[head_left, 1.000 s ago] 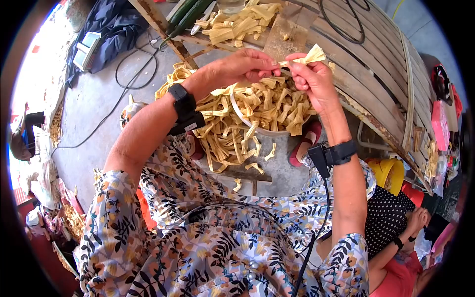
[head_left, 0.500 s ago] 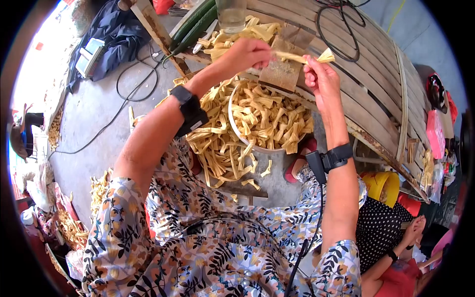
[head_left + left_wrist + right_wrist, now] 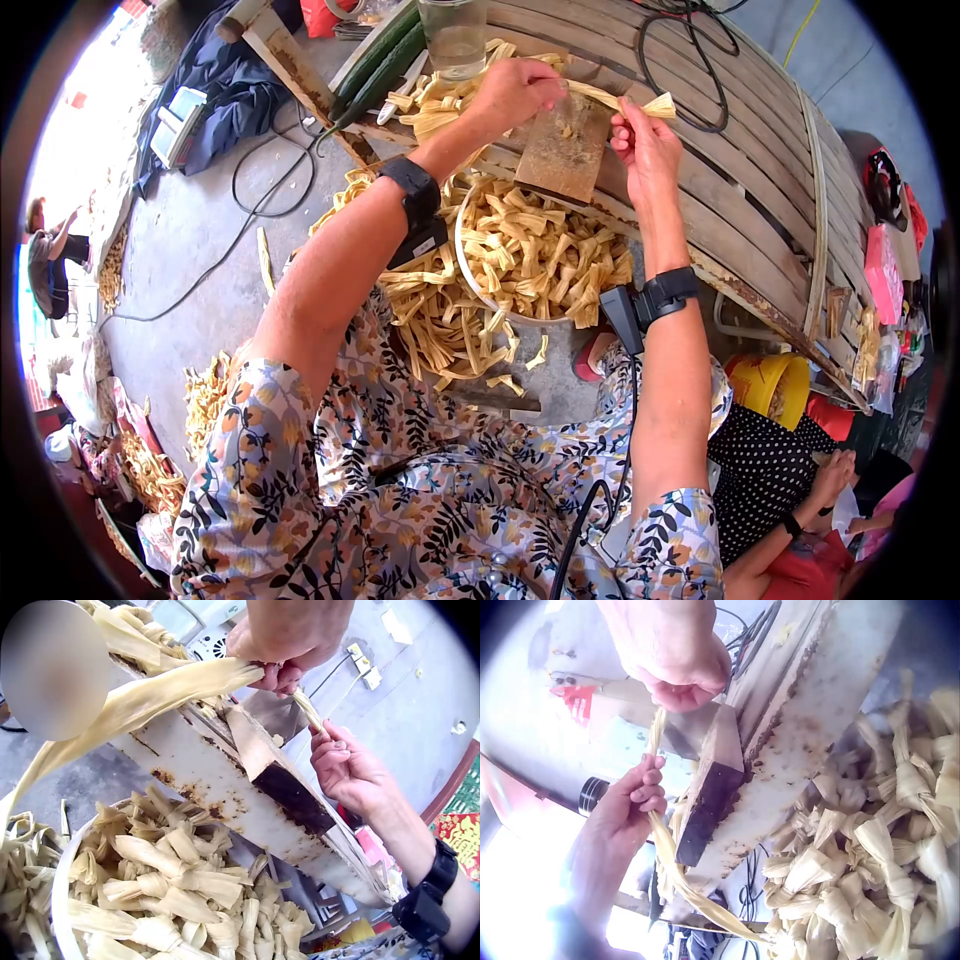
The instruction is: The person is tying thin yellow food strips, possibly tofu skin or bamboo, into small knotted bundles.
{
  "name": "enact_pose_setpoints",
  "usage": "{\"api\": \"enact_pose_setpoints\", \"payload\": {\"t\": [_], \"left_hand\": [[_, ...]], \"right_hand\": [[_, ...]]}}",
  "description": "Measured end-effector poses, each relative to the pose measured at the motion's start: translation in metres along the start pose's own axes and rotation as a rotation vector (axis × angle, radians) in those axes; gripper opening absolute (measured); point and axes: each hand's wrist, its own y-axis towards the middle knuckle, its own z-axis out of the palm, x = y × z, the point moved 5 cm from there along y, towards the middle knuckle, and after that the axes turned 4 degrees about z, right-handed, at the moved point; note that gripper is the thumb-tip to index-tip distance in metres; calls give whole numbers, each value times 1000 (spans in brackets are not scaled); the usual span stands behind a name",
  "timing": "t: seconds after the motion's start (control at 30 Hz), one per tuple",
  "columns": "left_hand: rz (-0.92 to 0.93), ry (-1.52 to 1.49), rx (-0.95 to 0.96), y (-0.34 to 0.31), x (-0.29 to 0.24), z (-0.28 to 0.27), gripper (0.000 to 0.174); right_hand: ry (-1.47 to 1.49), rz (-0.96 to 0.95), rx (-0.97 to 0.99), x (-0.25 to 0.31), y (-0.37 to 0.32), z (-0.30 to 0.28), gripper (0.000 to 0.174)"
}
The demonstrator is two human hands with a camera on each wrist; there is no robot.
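Observation:
Both hands hold one long, pale yellow, leafy strip (image 3: 598,95), which looks twisted between them. My left hand (image 3: 520,92) grips it in curled fingers, and in the left wrist view a wide tail of the strip (image 3: 127,712) trails from that hand. My right hand (image 3: 647,150) pinches it near its flared end (image 3: 660,106). Under the hands, on the bench edge, lies a worn wooden board (image 3: 562,165). Below stands a white-rimmed tub (image 3: 461,235) heaped with knotted strips (image 3: 540,250). Loose strips (image 3: 440,335) hang and lie beside it.
On the slatted bench (image 3: 740,190) are a pile of strips (image 3: 440,108), a glass of clear liquid (image 3: 455,50), cucumbers (image 3: 385,70) and a black cable (image 3: 690,60). A yellow bucket (image 3: 770,385) and another person in a dotted skirt (image 3: 765,460) are at right.
My hands have moved apart from close together, drawing the strip out between them. The head view has shifted, showing more of the glass and the board.

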Motion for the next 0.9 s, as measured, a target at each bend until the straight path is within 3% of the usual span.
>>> {"api": "enact_pose_setpoints", "payload": {"t": [0.2, 0.27, 0.3, 0.43, 0.53, 0.6, 0.7, 0.73, 0.8, 0.83, 0.9], "left_hand": [[-42, 73, -27, -2, 25, 1, 14], [-64, 182, -85, -8, 29, -2, 14], [-60, 92, -49, -9, 28, -2, 14], [-59, -133, 115, -32, 9, -6, 12], [-85, -275, 291, -57, -1, 1, 13], [-149, -296, 305, -72, -4, 6, 11], [-157, -309, 352, -82, -6, 10, 11], [-147, -298, 365, -85, -6, 13, 12], [-32, -206, 377, -85, -10, 20, 13], [8, -19, 379, -87, -16, 26, 12], [90, 350, 379, -97, -35, 39, 12]], "right_hand": [[-143, 19, -31, -18, 9, -8, 15], [-222, -21, -134, -21, 8, -29, 16], [-263, -45, -185, -19, 8, -39, 16], [-364, 33, -12, 5, -28, -21, 20], [-485, 178, 98, 1, -55, -23, 29], [-624, 254, 205, -1, -76, -23, 38], [-965, 22, 303, -2, -84, -25, 40], [-1186, -191, 259, 4, -83, -24, 34], [-1151, -446, 184, 16, -84, -20, 30], [-1129, -570, 143, 23, -88, -14, 28], [-1003, -467, 163, 18, -88, -4, 25]]}}
